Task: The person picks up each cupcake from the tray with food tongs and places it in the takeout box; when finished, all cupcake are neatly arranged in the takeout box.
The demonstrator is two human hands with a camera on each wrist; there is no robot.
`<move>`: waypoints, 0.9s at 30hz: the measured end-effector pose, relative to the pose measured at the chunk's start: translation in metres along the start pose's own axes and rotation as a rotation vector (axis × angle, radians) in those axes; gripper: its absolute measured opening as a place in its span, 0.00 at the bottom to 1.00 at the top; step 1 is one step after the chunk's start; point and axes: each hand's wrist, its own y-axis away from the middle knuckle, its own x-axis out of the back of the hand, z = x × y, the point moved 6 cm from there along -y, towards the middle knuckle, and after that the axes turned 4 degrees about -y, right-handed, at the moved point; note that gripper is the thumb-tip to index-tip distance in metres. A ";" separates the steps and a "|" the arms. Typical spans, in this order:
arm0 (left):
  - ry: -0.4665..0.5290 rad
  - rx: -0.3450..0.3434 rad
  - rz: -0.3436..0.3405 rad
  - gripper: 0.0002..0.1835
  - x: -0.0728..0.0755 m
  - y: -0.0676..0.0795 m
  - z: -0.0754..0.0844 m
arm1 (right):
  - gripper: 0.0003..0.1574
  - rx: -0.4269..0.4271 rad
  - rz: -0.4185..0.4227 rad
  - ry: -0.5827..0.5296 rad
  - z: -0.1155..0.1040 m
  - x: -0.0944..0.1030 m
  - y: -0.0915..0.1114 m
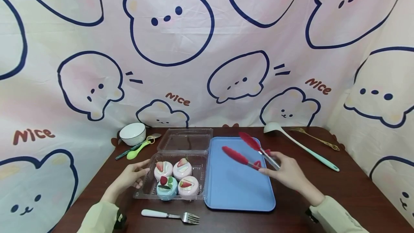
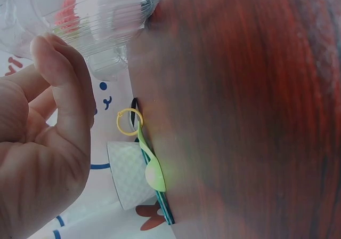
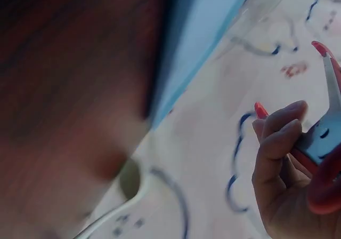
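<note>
My right hand [image 1: 286, 172] holds red-tipped tongs [image 1: 239, 155], their arms spread apart with nothing between them, over the blue tray [image 1: 239, 186]. In the right wrist view, fingers curl round the handle of the tongs [image 3: 319, 143]. To the left lies a clear plastic box [image 1: 142, 190], its lid [image 1: 184, 140] folded back. Inside are a blue cake [image 1: 167, 190] with a red berry and three pink cakes [image 1: 188, 187] topped with strawberry pieces. My left hand [image 1: 130, 175] holds the box's left rim, fingers bent; the left wrist view shows fingertips right at the clear wall [image 2: 106, 52].
A fork with a white handle [image 1: 171, 216] lies in front of the box. Back left are a white bowl [image 1: 132, 134], a green spoon [image 1: 139, 148] and a dark-handled utensil [image 1: 124, 154]. A ladle [image 1: 304, 146] and a gold fork [image 1: 318, 138] lie back right, before a patterned cloth.
</note>
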 end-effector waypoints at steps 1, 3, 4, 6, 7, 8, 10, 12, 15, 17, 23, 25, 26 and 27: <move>-0.001 0.001 0.000 0.30 0.000 0.000 0.000 | 0.49 -0.028 0.010 0.012 0.010 0.005 0.001; -0.005 0.001 0.002 0.29 0.000 0.001 0.000 | 0.49 -0.072 0.033 0.035 0.029 0.016 0.004; -0.008 0.000 0.003 0.29 0.000 0.001 0.000 | 0.49 -0.092 0.038 0.045 0.038 0.021 0.005; -0.008 -0.001 0.005 0.29 0.000 0.001 0.001 | 0.49 -0.132 0.042 0.057 0.054 0.029 0.008; -0.005 0.000 0.007 0.29 0.000 0.001 0.001 | 0.49 -0.150 0.044 0.059 0.062 0.033 0.010; -0.005 -0.001 0.007 0.29 0.000 0.002 0.001 | 0.49 -0.158 0.042 0.062 0.068 0.036 0.011; -0.009 -0.010 -0.001 0.29 0.000 0.002 0.002 | 0.51 -0.177 0.029 0.069 0.079 0.040 0.012; -0.005 -0.009 -0.004 0.29 -0.001 0.002 0.002 | 0.53 -0.200 0.015 0.078 0.088 0.044 0.015; -0.003 -0.010 -0.010 0.29 -0.001 0.001 0.002 | 0.54 -0.225 -0.004 0.089 0.098 0.047 0.018; -0.002 -0.001 -0.001 0.29 -0.001 0.000 0.002 | 0.55 -0.234 -0.011 0.089 0.104 0.048 0.020; -0.011 0.000 0.003 0.29 0.000 0.001 0.001 | 0.56 -0.258 -0.033 0.124 0.118 0.051 0.022; -0.012 0.001 0.002 0.29 0.000 0.001 0.002 | 0.57 -0.276 -0.046 0.145 0.123 0.051 0.022; -0.011 0.000 0.000 0.29 0.000 0.001 0.002 | 0.58 -0.285 -0.052 0.153 0.125 0.051 0.021; -0.011 0.001 -0.001 0.29 0.000 0.001 0.002 | 0.58 -0.291 -0.059 0.159 0.127 0.051 0.021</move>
